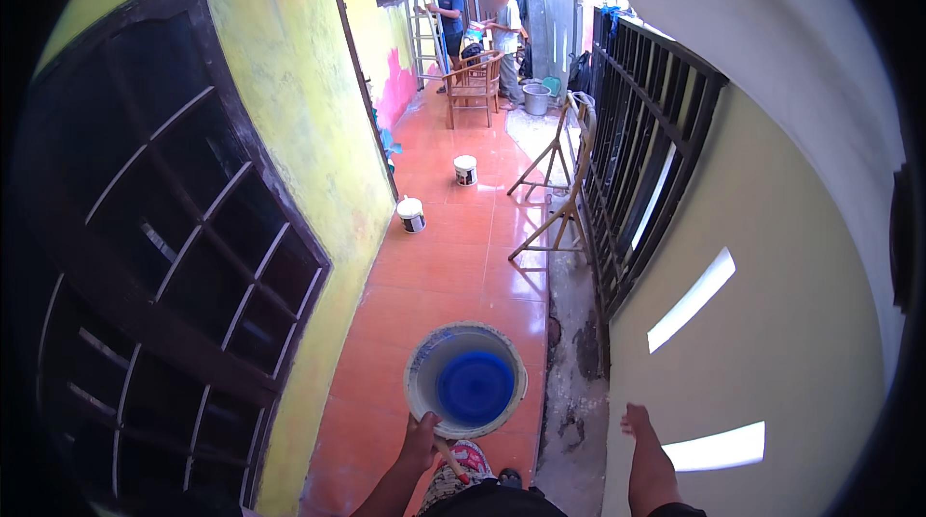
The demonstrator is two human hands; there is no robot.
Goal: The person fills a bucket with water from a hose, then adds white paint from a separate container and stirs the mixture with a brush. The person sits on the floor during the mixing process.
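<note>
A large pale grey bucket (pixel 417 384) with blue paint (pixel 476 389) in its bottom is in front of my legs. My left hand (pixel 420 442) is at its near left rim, closed round a slim wooden stick (pixel 449 459) with a reddish end. Whether those fingers also grip the rim, and whether the bucket hangs or stands on the floor, I cannot tell. Off to the right, my right hand (pixel 635 420) is held out beside the cream wall. Its fingers are apart and hold nothing.
Two paint tubs (pixel 411 215) (pixel 466 170) stand on the orange tiled floor (pixel 439 271). Wooden trestles (pixel 555 218) line the right by a black metal fence (pixel 646 131). Farther off are a wooden chair (pixel 473 91), a ladder (pixel 422 25), a grey bucket (pixel 536 99) and two people (pixel 504 30).
</note>
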